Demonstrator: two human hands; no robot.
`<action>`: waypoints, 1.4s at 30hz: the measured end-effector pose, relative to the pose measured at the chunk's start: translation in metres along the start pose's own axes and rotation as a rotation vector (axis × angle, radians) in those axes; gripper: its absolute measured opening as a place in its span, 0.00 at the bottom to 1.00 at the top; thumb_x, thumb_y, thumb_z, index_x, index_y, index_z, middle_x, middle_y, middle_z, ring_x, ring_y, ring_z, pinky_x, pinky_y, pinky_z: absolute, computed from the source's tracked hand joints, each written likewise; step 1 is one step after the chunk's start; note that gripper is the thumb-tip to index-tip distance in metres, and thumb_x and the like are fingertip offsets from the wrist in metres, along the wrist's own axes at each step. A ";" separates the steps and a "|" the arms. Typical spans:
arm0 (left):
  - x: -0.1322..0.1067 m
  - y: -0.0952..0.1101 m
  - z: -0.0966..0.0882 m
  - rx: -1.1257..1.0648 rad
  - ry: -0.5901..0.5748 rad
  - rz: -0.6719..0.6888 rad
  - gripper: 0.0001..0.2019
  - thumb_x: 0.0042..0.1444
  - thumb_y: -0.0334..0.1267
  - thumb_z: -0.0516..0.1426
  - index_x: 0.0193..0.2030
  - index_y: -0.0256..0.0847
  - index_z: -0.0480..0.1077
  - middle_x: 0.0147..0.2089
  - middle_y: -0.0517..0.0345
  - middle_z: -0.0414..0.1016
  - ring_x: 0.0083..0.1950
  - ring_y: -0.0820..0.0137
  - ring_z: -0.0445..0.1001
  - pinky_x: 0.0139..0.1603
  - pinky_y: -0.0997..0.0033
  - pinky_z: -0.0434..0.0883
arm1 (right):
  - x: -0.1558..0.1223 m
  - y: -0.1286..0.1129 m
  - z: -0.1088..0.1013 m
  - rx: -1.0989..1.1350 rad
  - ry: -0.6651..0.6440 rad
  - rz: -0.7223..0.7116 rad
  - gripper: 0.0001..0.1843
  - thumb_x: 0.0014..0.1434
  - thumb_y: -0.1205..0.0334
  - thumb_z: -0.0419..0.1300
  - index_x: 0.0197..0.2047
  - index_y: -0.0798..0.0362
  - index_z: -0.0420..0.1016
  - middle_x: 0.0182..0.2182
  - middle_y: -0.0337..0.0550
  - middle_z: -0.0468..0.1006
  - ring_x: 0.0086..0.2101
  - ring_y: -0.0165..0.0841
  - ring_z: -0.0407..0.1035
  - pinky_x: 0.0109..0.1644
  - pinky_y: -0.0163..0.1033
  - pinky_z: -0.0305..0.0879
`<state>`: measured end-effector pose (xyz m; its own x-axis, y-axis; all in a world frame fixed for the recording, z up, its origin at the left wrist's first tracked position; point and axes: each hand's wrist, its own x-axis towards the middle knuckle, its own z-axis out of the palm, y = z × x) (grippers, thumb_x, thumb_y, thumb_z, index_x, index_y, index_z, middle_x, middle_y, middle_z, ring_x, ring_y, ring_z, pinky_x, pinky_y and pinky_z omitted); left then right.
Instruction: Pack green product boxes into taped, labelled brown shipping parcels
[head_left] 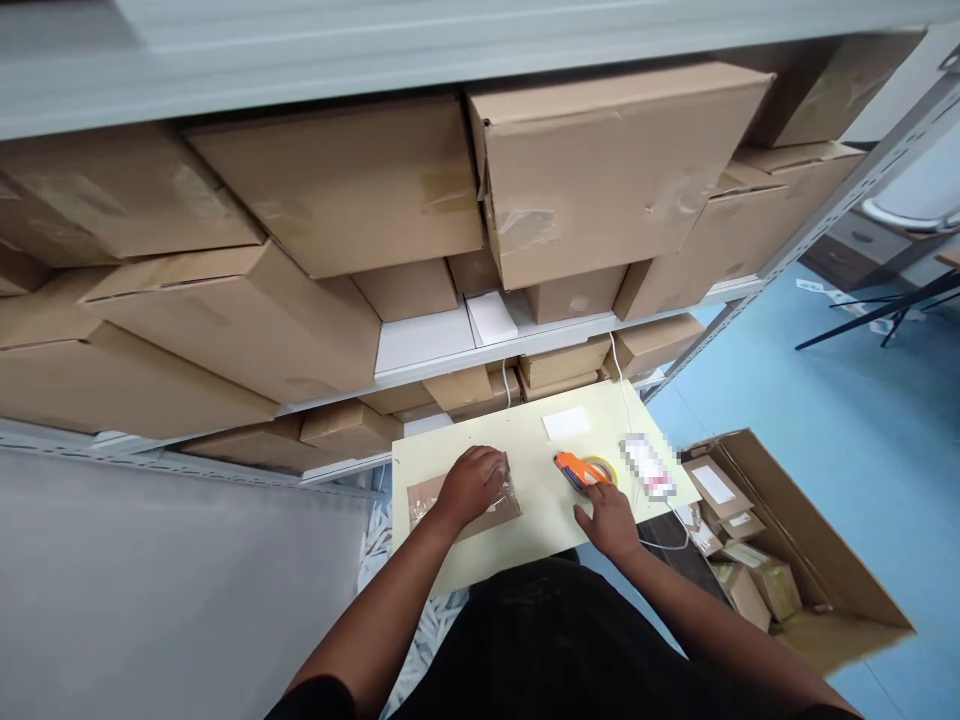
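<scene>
A small flat cardboard parcel (491, 518) with shiny clear tape on it lies on a pale yellow board (525, 548). My left hand (472, 485) is on top of it, fingers curled over its far right part. An orange tool (576, 468), perhaps a cutter, lies against a tape roll (609, 468) with a yellow rim, to the right of the parcel. My right hand (611, 520) reaches the near side of these two, fingertips touching them and thumb held apart. A white paper (566, 423) lies at the board's far side.
A pixelated white item (649, 465) with a white cable lies at the board's right. Beside the board, an open carton (817, 540) holds several small parcels. Shelves (435, 355) stacked with large cardboard boxes (615, 170) rise in front. Shredded paper (420, 650) shows below left.
</scene>
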<state>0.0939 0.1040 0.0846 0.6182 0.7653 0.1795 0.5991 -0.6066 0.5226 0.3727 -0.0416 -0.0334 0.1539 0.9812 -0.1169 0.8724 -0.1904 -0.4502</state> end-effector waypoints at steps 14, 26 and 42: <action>-0.102 0.003 -0.015 -0.110 0.161 -0.220 0.10 0.65 0.34 0.55 0.47 0.46 0.77 0.47 0.54 0.80 0.52 0.64 0.77 0.56 0.61 0.76 | 0.052 -0.012 -0.077 0.264 -0.056 -0.134 0.18 0.68 0.50 0.51 0.45 0.51 0.78 0.40 0.48 0.81 0.43 0.45 0.74 0.47 0.45 0.70; -0.172 -0.009 -0.015 -0.124 0.214 -0.283 0.11 0.64 0.34 0.55 0.47 0.46 0.77 0.48 0.52 0.81 0.53 0.62 0.77 0.58 0.57 0.77 | 0.207 -0.311 -0.188 -0.150 0.358 -0.740 0.17 0.70 0.60 0.53 0.55 0.58 0.74 0.51 0.59 0.78 0.52 0.48 0.66 0.60 0.52 0.54; -0.125 -0.003 -0.020 -0.133 0.049 -0.195 0.11 0.64 0.35 0.55 0.49 0.45 0.76 0.49 0.52 0.80 0.52 0.62 0.77 0.56 0.58 0.75 | 0.165 -0.207 -0.124 0.377 0.330 -0.389 0.25 0.67 0.48 0.55 0.60 0.53 0.75 0.54 0.53 0.79 0.54 0.47 0.70 0.62 0.53 0.63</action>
<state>0.0048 0.0144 0.0778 0.4696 0.8769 0.1029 0.6306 -0.4147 0.6560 0.2746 0.1635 0.1500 0.0461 0.9279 0.3700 0.6788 0.2426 -0.6931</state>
